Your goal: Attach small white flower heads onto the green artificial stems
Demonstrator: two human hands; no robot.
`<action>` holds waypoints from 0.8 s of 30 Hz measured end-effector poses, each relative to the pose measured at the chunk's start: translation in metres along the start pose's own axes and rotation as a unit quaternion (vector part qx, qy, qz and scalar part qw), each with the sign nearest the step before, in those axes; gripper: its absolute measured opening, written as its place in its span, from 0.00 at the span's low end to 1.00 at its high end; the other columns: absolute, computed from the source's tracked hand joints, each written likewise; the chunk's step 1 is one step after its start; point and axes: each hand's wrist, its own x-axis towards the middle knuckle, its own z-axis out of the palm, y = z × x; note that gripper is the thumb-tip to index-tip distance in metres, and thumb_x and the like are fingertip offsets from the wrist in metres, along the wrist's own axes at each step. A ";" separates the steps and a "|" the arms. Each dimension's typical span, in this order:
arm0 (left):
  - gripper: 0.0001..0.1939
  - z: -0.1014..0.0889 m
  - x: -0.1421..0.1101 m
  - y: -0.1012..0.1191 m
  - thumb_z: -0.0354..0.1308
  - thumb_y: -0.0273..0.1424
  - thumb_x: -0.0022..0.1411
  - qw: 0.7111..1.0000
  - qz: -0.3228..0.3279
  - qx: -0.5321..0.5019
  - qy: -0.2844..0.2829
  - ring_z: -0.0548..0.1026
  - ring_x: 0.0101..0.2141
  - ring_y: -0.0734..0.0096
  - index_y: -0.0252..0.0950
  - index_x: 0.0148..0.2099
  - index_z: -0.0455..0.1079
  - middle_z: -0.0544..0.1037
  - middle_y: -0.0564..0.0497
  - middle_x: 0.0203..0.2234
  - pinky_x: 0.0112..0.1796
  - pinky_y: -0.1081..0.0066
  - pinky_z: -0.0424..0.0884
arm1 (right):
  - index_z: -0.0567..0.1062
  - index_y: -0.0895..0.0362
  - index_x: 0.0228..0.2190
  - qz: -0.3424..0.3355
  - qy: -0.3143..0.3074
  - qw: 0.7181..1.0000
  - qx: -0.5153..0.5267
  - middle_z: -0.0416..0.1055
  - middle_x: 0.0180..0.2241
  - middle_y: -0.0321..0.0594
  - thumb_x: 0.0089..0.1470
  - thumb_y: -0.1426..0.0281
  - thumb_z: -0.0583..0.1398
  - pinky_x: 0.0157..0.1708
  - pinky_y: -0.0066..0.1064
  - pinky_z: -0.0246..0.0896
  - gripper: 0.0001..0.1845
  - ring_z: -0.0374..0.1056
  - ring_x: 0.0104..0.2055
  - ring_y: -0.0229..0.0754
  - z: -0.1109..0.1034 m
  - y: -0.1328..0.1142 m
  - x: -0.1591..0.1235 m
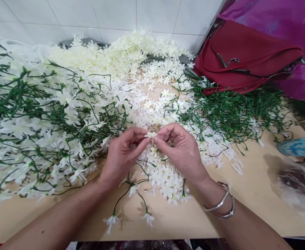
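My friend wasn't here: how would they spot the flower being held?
From the large red bag at upper right, look down and left to where the bare left hand and right hand meet. Their fingertips pinch one small white open-petalled flower; unlike the loose white blossoms below, it's held.

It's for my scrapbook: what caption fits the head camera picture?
Left hand and right hand pinch a small flower among piled white blossoms.

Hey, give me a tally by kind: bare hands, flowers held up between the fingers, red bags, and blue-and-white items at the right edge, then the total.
Bare hands, left hand and right hand: 2
Held flower: 1
Red bag: 1
Blue-and-white item: 1
Total: 5
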 end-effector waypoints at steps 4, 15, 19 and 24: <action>0.08 0.000 -0.001 0.000 0.67 0.31 0.67 0.998 0.041 0.042 -0.011 0.82 0.35 0.74 0.37 0.48 0.77 0.85 0.50 0.38 0.37 0.78 0.76 | 0.73 0.55 0.34 0.047 -0.007 0.997 0.062 0.70 0.27 0.31 0.52 0.69 0.70 0.29 0.29 0.62 0.11 0.65 0.28 0.34 0.000 0.000 0.002; 0.03 -0.003 0.002 0.004 0.64 0.30 0.69 0.994 0.071 0.078 -0.035 0.79 0.35 0.74 0.39 0.45 0.79 0.83 0.52 0.37 0.36 0.75 0.71 | 0.81 0.56 0.39 0.064 -0.058 0.993 0.074 0.71 0.26 0.32 0.58 0.65 0.67 0.26 0.30 0.56 0.08 0.61 0.26 0.34 -0.002 0.005 0.002; 0.06 -0.005 0.001 0.003 0.63 0.33 0.70 0.997 0.049 0.053 -0.041 0.81 0.36 0.70 0.38 0.47 0.77 0.83 0.50 0.36 0.38 0.72 0.74 | 0.80 0.55 0.35 0.025 -0.030 0.999 0.034 0.69 0.28 0.33 0.60 0.66 0.66 0.28 0.31 0.59 0.05 0.61 0.28 0.35 -0.004 0.005 0.003; 0.08 -0.005 0.001 0.006 0.61 0.34 0.72 0.999 0.038 0.010 -0.027 0.82 0.41 0.67 0.38 0.50 0.76 0.82 0.46 0.44 0.44 0.69 0.77 | 0.78 0.54 0.36 -0.029 -0.045 0.998 0.043 0.77 0.42 0.40 0.63 0.66 0.65 0.42 0.34 0.66 0.04 0.71 0.42 0.40 -0.005 0.006 0.005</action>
